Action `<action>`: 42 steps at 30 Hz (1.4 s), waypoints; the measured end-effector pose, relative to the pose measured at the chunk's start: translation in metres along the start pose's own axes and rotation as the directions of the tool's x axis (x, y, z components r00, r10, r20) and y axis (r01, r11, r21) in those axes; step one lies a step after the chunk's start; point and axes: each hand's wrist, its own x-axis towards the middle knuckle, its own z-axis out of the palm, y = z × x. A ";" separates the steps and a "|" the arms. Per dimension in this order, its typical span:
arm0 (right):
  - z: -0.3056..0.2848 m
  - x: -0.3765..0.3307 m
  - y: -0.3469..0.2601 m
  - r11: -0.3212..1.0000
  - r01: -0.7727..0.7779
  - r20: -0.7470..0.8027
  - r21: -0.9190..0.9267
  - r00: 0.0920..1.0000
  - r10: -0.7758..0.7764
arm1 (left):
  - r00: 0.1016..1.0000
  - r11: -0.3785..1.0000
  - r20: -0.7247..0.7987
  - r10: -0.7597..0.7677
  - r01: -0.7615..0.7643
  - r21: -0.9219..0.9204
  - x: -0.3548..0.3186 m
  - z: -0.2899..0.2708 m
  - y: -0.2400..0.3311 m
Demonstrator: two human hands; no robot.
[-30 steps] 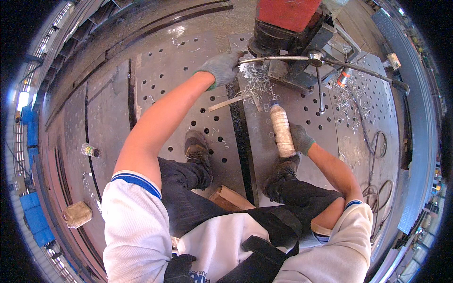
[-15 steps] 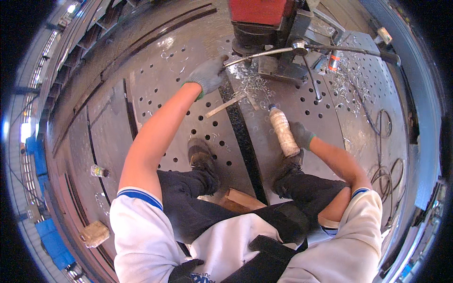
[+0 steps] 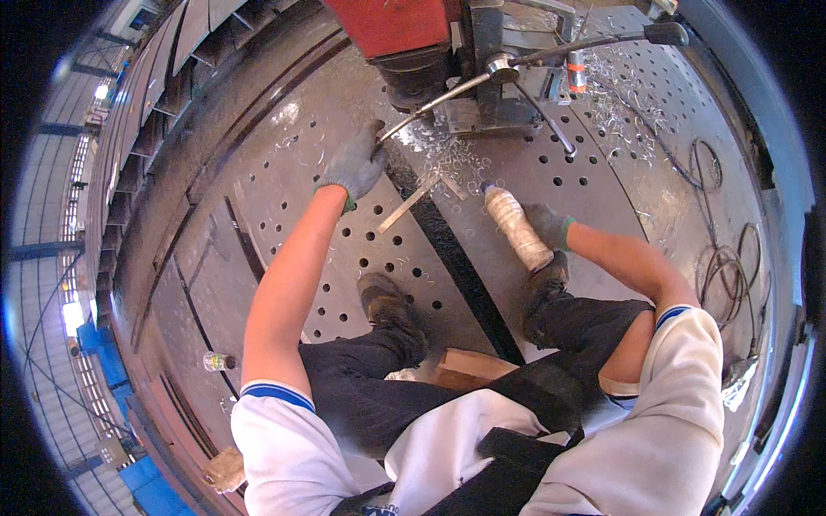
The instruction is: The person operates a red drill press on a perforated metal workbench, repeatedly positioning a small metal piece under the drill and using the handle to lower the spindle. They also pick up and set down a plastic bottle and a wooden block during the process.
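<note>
I crouch on a curved steel plate (image 3: 284,181) full of drilled holes. My left hand (image 3: 354,163), in a grey glove, grips the end of a long feed handle (image 3: 439,101) of a red and grey drilling machine (image 3: 456,52) standing on the plate. My right hand (image 3: 547,225), also gloved, holds a pale plastic bottle (image 3: 514,227) tilted with its nozzle toward the machine's base. Shiny metal swarf (image 3: 447,159) lies around the drill point.
A flat metal strip (image 3: 413,199) lies beside the swarf. A dark gap (image 3: 456,267) runs between plates. Black cables (image 3: 731,249) coil at the right. A small bottle (image 3: 217,361) stands at lower left, and a wooden block (image 3: 469,365) is under me.
The view has tilted, so the machine sits higher and closer to the top edge. My left hand stays on the handle and my right hand keeps the bottle in place.
</note>
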 end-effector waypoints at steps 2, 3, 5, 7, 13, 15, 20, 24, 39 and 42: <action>-0.001 -0.001 -0.002 0.989 0.144 -0.079 -0.043 0.986 -0.147 | 1.000 1.000 0.010 -0.021 0.021 -0.020 -0.003 -0.006 0.004; 0.008 0.003 0.009 0.992 0.048 -0.062 0.118 0.997 -0.041 | 0.999 0.997 0.021 -0.032 0.034 -0.065 0.000 -0.002 -0.002; 0.023 0.005 0.030 0.943 -0.105 -0.001 0.317 0.994 0.111 | 0.998 0.993 0.043 -0.034 0.038 -0.111 0.007 0.003 0.001; 0.018 0.005 0.024 0.946 -0.111 0.035 0.306 0.994 0.105 | 0.997 0.994 0.050 -0.056 0.061 -0.096 0.004 0.004 -0.002; -0.004 0.000 -0.004 0.943 -0.155 0.020 0.296 0.988 0.156 | 0.997 0.993 0.047 -0.058 0.063 -0.097 0.002 0.003 -0.002; -0.014 -0.003 -0.020 0.803 -0.248 0.052 0.541 0.963 0.263 | 0.998 0.994 0.043 -0.051 0.054 -0.095 0.002 0.004 -0.004; -0.017 -0.003 -0.023 0.948 -0.064 -0.095 0.310 0.991 0.098 | 0.993 0.988 0.084 -0.080 0.090 -0.126 0.002 0.001 0.002; -0.007 0.009 -0.019 0.541 -0.215 0.094 0.813 0.966 0.241 | 0.997 0.992 0.054 -0.047 0.053 -0.113 0.004 0.007 -0.005; 0.029 0.017 0.029 0.892 -0.207 0.022 0.403 0.976 0.216 | 0.997 0.991 0.053 -0.058 0.064 -0.117 0.007 0.012 -0.008; 0.036 0.021 0.039 0.909 -0.227 0.018 0.350 0.972 0.235 | 0.996 0.990 0.067 -0.066 0.074 -0.118 0.007 0.009 -0.005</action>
